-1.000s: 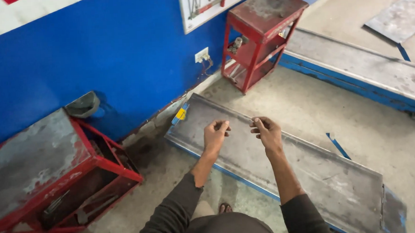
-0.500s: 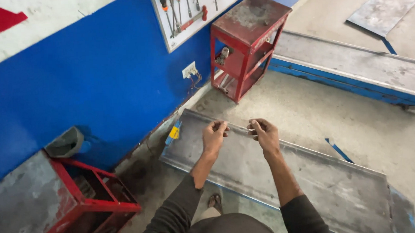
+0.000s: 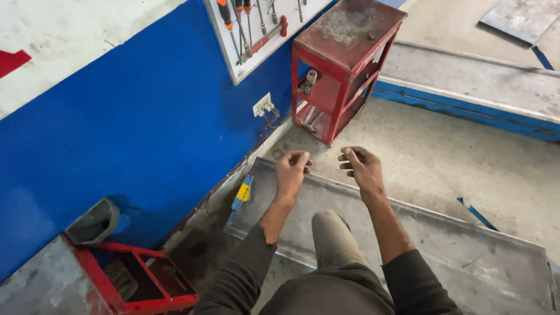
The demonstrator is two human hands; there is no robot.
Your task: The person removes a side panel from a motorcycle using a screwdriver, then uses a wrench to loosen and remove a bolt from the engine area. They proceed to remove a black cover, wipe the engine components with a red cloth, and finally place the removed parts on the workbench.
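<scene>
The metal ramp plate (image 3: 460,257) is lying flat on the concrete floor (image 3: 431,157), running away from the blue wall (image 3: 134,132), and it is serving as the landmark here. The left hand (image 3: 291,171) is hovering above the wall-side end of the plate, its fingers curling loosely inward into a half-closed shape; nothing is showing in its grasp, and it is touching no surface. The right hand (image 3: 361,166) is hovering just beside it, above the same end of the plate, fingers likewise bending inward, gripping nothing visible. A knee in grey trousers (image 3: 334,237) is rising over the plate below both hands. A red tool cart (image 3: 342,60) is standing beyond the plate's far edge against the wall, under a tool board (image 3: 267,16). A yellow-and-blue object (image 3: 242,192) is lying at the plate's wall-side corner.
</scene>
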